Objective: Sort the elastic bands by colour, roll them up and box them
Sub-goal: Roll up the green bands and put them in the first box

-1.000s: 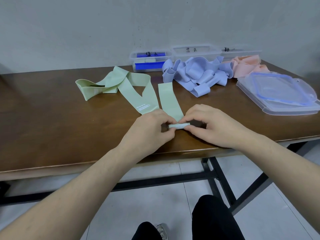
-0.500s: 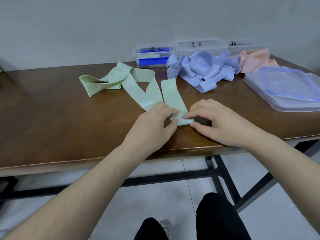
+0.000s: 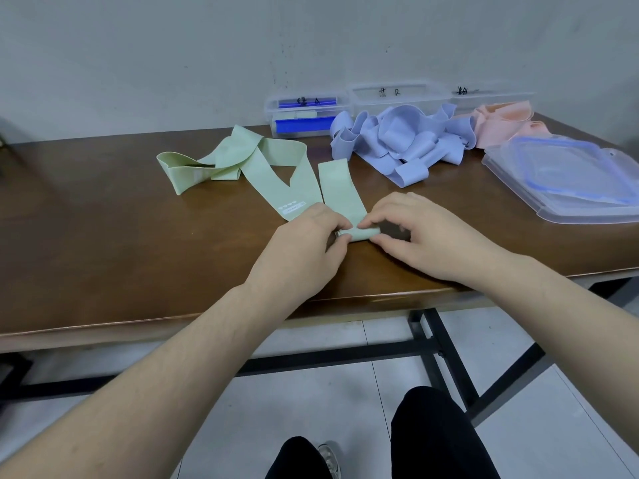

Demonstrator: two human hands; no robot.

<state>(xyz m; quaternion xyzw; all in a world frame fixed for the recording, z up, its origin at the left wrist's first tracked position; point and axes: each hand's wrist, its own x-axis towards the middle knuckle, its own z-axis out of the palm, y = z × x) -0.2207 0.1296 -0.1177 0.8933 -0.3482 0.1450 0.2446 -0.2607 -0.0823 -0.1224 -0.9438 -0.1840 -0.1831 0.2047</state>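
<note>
We are pinching the small started roll [image 3: 361,234] of the flat pale-green elastic band [image 3: 340,190] between both hands, left hand [image 3: 304,250] and right hand [image 3: 423,236], its unrolled length running straight away from us across the brown wooden bench [image 3: 103,236].

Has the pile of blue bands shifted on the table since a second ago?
No. The blue pile lies in front of the clear boxes as before, between the green bands and pink bands; only the camera moved.
</note>
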